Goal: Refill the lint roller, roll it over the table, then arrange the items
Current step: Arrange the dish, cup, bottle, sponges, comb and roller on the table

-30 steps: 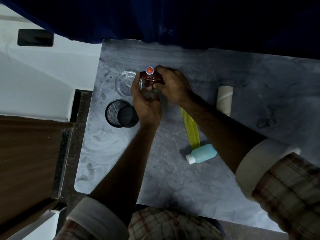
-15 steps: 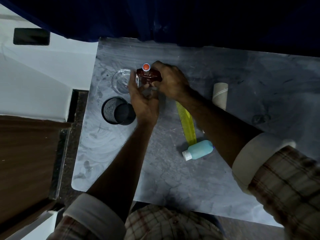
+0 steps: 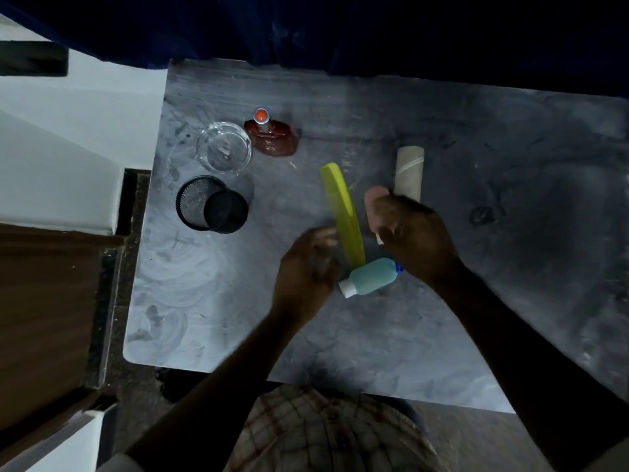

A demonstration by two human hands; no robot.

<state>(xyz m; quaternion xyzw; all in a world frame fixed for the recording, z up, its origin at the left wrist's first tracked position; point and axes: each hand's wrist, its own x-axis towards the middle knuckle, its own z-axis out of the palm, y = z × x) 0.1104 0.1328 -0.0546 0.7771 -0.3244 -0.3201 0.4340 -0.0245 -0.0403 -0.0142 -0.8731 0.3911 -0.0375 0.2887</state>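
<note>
My right hand (image 3: 417, 235) is closed around a pale pinkish roller (image 3: 374, 206), apparently the lint roller; a white bit and a blue bit stick out below my fist. Just behind it lies an empty cardboard tube (image 3: 408, 172). My left hand (image 3: 306, 267) hovers with loosely curled fingers at the left edge of a yellow comb (image 3: 343, 212) and holds nothing. A teal bottle (image 3: 372, 277) with a white cap lies at the comb's near end, between my hands. Both hands are blurred.
At the far left of the grey marble table (image 3: 238, 318) stand a dark red bottle (image 3: 274, 139) with an orange cap, a clear glass dish (image 3: 224, 151) and a black mesh cup (image 3: 211, 204). A dark blue curtain hangs behind the table.
Both hands let go of the red bottle and drew back toward me. The right hand now grips the pinkish roller; the left hand has come to the comb.
</note>
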